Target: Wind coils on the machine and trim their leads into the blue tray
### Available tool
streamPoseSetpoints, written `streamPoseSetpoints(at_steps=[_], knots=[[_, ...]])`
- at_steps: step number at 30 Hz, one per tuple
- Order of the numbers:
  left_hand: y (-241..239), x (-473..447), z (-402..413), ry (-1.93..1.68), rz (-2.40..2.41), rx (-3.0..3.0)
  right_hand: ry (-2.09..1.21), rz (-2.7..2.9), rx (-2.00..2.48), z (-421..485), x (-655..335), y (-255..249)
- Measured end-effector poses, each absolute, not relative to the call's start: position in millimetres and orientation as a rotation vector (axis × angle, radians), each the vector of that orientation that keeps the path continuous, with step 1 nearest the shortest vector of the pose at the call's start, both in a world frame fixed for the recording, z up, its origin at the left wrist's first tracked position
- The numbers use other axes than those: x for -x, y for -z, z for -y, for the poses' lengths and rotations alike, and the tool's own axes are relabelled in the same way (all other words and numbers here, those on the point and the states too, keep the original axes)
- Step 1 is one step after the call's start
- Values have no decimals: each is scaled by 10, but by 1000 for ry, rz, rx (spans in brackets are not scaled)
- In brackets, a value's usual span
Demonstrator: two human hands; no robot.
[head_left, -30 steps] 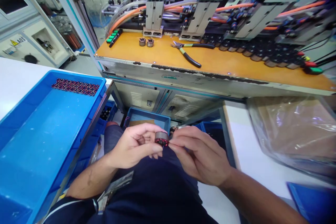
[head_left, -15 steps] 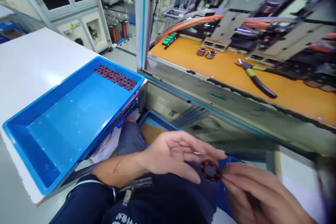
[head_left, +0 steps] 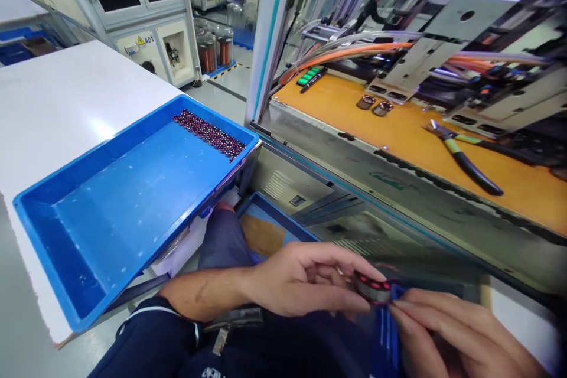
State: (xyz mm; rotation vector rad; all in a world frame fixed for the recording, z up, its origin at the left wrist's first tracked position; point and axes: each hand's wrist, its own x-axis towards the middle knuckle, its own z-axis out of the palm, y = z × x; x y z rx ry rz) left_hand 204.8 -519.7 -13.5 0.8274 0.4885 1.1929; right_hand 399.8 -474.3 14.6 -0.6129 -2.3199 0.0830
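A small round motor stator (head_left: 372,289), with a grey metal side and red and black patches on top, is tilted on edge in front of my body. My left hand (head_left: 305,280) has it between thumb and fingertips. My right hand (head_left: 456,331) is pinched at the stator's right edge, where thin dark wires seem to run; what exactly its fingertips hold is too small to make out. The rest of the right fingers are curled and partly hidden.
A blue tray (head_left: 33,207) on the white table (head_left: 53,94) holds rows of similar stators (head_left: 210,134) at its far end. On the orange machine deck (head_left: 328,112) lie pliers (head_left: 465,159), two stators (head_left: 374,105) and a pen (head_left: 313,80). Another blue bin (head_left: 261,204) is below.
My left fingers have closed on the stator, which the right hand alone held before. The stator has turned from face-on to side-on. The camera view has shifted slightly left.
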Motion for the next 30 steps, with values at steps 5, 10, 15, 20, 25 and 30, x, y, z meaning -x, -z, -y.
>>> streamPoseSetpoints(at_steps=[5, 10, 15, 20, 25, 30], knots=[[43, -2003, 5186, -1341, -406, -763, -123, 2337, 638, 4675, -3910, -304], [37, -2007, 5163, -1261, -411, -562, -165, 2321, 543, 4711, -3903, -327], [3, -1982, 5152, -782, -502, -741, -221, 2342, 463, 4709, -3922, -434], [-38, -2018, 5188, -961, -588, -803, -137, 2339, 512, 4704, -3984, -421], [-64, -2072, 5194, -1247, -543, -865, -81, 2236, 581, 4711, -3963, -407], [-98, -2106, 5147, -1355, -376, -752, -218, 2200, 598, 4711, -3977, -478]])
